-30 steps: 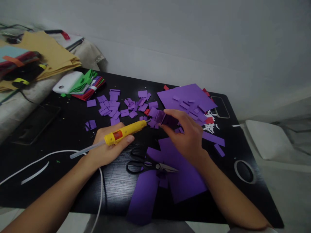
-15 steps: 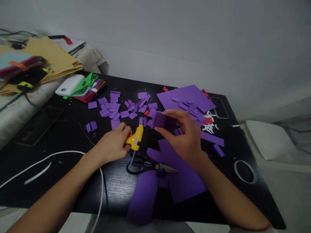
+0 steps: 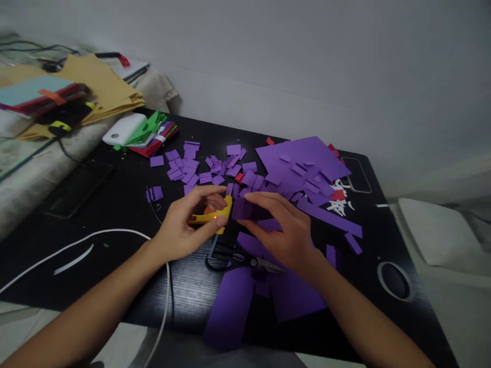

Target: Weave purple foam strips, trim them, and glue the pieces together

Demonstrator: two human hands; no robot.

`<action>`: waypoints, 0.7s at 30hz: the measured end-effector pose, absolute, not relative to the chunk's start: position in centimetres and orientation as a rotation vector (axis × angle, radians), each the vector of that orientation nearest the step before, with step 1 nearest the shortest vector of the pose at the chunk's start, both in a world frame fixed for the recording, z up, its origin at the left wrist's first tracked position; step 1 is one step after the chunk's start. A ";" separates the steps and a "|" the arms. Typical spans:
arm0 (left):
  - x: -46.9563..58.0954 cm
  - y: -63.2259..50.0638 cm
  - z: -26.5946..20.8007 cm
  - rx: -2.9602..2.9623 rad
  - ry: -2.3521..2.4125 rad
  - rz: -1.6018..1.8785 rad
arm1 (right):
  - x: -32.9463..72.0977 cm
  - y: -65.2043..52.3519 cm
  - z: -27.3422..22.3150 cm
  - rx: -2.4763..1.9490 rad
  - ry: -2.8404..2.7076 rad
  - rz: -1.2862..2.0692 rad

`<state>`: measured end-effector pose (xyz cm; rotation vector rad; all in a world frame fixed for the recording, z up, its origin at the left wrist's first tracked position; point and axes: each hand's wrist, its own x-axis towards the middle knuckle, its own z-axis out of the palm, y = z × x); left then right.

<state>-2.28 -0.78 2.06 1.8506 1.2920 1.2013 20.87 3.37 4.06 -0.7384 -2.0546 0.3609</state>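
My left hand [image 3: 183, 223] is open, thumb and fingers apart. It hovers over a yellow glue gun [image 3: 227, 210], which rests on the table with its small light glowing orange and a glue stick out of its back. My right hand [image 3: 289, 225] pinches a small dark purple folded piece [image 3: 241, 208], likely foam or paper, between thumb and fingers. The two hands face each other with a gap between them. Below them lie black-handled scissors [image 3: 245, 261] over purple sheets [image 3: 230, 306]. Many small purple folded pieces [image 3: 187, 164] are scattered beyond the hands.
A large purple sheet [image 3: 303, 153] with loose strips lies at the back right, beside white scraps [image 3: 338, 204]. A tape ring [image 3: 395, 281] is near the right edge. A white cable [image 3: 115, 231] crosses the left side. Coloured bundles [image 3: 153, 138] stand at the back left.
My left hand has let go of the glue gun and opened, its fingers now raised toward my right hand. My right hand has lowered the purple piece slightly toward me. The view has shifted a little.
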 end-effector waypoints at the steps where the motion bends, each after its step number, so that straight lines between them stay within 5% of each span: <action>1: -2.1 -1.0 2.1 1.854 1.244 1.227 | 20.8 3.2 4.1 -0.718 -2.062 0.378; 16: -2.0 -0.4 2.7 2.098 1.083 1.304 | 20.8 3.3 4.4 -0.754 -2.067 0.805; 21: -2.1 -0.5 3.1 2.081 1.051 1.263 | 21.1 3.3 4.9 -0.779 -1.871 1.272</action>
